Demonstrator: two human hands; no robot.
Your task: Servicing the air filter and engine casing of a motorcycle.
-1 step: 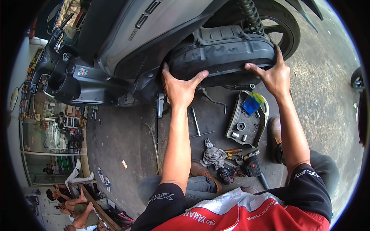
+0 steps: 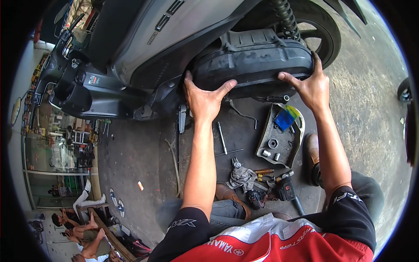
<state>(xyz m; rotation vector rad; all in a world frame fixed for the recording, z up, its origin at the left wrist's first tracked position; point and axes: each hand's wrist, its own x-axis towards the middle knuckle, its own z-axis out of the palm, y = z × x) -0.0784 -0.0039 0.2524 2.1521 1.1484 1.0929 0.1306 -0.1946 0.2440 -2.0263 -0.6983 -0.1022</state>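
Note:
A long black transmission cover (image 2: 257,63) sits low on the side of a silver-and-dark scooter (image 2: 174,32). My left hand (image 2: 204,100) grips its left end, the thumb lying along the lower face and the fingers curled out of sight behind the edge. At the opposite end, beside the rear wheel (image 2: 321,37), my right hand (image 2: 313,87) grasps the cover with its thumb pointing inward. One finger of that hand reaches up along the rim. Whether the cover is loose from the engine, I cannot tell.
Below the cover lies a tray-like part (image 2: 283,153) with sockets and a blue-yellow packet (image 2: 286,118). A T-handle wrench (image 2: 222,137), a grey rag (image 2: 242,177) and a cordless power tool (image 2: 286,190) lie nearer my feet. Several people sit on a bench (image 2: 111,240) at lower left.

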